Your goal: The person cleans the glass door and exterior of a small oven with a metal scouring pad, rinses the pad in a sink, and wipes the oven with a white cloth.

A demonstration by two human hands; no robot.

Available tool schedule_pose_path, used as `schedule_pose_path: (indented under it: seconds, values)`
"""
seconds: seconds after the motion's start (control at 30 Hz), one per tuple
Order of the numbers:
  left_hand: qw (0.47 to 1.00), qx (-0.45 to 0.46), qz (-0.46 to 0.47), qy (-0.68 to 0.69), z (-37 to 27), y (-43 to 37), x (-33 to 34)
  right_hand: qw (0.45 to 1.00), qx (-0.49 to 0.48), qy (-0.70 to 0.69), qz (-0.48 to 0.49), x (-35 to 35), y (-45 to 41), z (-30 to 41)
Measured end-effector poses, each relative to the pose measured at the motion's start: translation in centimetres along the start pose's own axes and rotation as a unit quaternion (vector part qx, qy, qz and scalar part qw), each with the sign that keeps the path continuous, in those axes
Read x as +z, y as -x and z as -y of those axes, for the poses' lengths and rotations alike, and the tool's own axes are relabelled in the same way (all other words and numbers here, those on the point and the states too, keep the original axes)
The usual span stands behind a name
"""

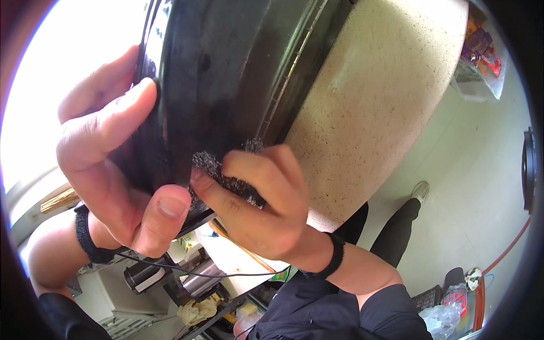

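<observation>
A large dark, glossy curved object, which I cannot name exactly, fills the upper middle and bears a thin pale ridged line along its right side. My left hand holds it at its left edge, the fingertips against the rim and the thumb nearer the camera. Pinched between the thumb and bent fingers of my right hand is a grey, frizzy scouring pad, probably steel wool, pressed against the lower part of the dark surface. Part of the pad is hidden beneath my fingers.
A speckled beige countertop runs along the right of the dark object. Below stand a steel container, a black-and-white appliance and a crumpled cloth. A thin black cable crosses there. A plastic bag hangs beyond the counter's edge.
</observation>
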State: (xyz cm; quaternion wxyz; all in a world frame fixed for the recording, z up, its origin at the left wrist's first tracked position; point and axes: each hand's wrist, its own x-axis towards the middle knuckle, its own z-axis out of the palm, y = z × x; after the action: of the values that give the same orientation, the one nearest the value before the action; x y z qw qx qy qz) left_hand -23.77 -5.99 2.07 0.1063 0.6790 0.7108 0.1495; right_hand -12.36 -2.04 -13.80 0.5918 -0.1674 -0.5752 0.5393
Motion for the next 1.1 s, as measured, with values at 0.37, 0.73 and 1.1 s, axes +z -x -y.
schedule_pose_path:
  seconds: [0.37,0.73,1.1]
  values:
    - [0.998,0.069,0.004,0.004,1.8,-0.3,-0.4,0.999,0.038,0.011,0.013,-0.4,-2.9,-0.4]
    - [0.998,-0.015,-0.001,-0.058,-1.3,-1.1,-0.9,0.990,0.136,0.048,0.008,-0.9,-5.5,-0.2]
    - [0.998,-0.004,0.011,-0.061,-3.6,-1.3,-2.9,0.928,0.336,0.145,-0.063,-13.3,-1.3,3.7]
